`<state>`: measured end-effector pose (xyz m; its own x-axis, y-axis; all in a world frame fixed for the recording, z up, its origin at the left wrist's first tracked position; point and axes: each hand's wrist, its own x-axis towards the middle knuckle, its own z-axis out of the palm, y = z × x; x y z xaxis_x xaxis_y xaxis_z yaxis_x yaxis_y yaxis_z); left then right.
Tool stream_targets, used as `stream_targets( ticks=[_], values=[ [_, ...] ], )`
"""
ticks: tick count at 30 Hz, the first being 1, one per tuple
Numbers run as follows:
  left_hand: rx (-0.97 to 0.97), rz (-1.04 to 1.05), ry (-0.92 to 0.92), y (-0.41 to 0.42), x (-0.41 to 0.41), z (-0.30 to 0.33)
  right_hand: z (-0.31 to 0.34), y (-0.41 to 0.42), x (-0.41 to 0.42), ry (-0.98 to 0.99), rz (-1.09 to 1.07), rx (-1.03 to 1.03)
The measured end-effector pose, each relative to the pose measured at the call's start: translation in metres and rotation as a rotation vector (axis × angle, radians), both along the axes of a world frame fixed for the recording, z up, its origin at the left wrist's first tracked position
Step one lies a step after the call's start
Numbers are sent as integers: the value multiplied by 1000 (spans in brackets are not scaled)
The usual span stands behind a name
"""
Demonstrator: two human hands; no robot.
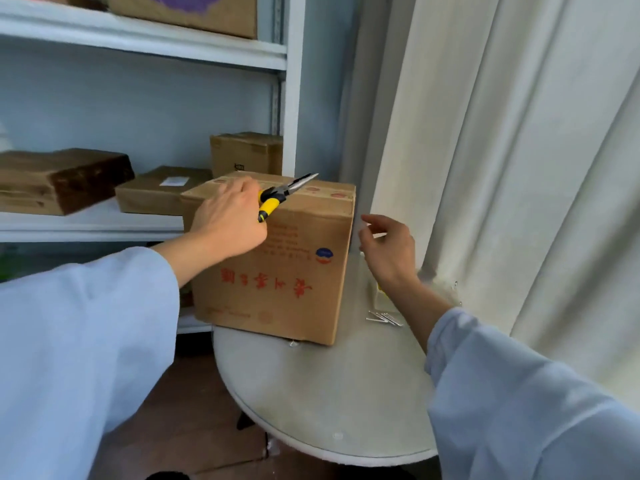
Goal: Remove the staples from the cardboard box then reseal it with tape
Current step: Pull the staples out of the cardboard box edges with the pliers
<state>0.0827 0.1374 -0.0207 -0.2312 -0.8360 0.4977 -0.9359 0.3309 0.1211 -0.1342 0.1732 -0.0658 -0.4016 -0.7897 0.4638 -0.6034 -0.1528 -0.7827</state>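
A brown cardboard box (pixel 294 271) with red print stands on a round white table (pixel 329 393). My left hand (pixel 228 220) grips yellow-and-black needle-nose pliers (pixel 280 197) over the box's top front edge, their jaws pointing up and right. My right hand (pixel 388 247) hovers just right of the box's right corner, fingers loosely curled and holding nothing. A small pile of pulled metal staples (pixel 384 318) lies on the table right of the box. One more staple (pixel 293 343) lies at the box's bottom front edge.
A white shelf unit (pixel 138 46) stands behind and left, carrying several other cardboard boxes (pixel 246 155). A pale curtain (pixel 519 168) hangs close on the right. A small yellow-and-white object (pixel 379 296) sits partly hidden behind my right wrist. Wooden floor shows below the table.
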Motion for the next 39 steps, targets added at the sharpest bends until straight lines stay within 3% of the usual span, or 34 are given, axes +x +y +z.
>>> stream_targets(
  ticks=[3,9,13,15,19,23,27,31,36,39],
  values=[
    [108,41,-40,-10,11,-4,2,-8,16,99,-22,-2],
    [-26,15,-40,-6,8,-9,6,-24,22,78,-33,103],
    [57,-174,-54,6,-11,-12,12,-34,33,-23,76,148],
    [21,-222,-148,4,-15,-19,11,-36,44,85,111,170],
    [-50,-89,-59,-9,3,-8,7,-42,47,325,97,189],
    [155,57,133,-19,24,3,6,-52,59,361,198,233],
    [42,26,119,-26,30,0,6,-64,80,368,317,183],
    [103,-97,241,-32,28,6,10,-80,90,409,352,186],
    [146,-11,158,-46,27,9,3,-88,93,576,157,127],
    [161,27,121,-45,20,6,1,-86,86,568,153,110]
  ],
)
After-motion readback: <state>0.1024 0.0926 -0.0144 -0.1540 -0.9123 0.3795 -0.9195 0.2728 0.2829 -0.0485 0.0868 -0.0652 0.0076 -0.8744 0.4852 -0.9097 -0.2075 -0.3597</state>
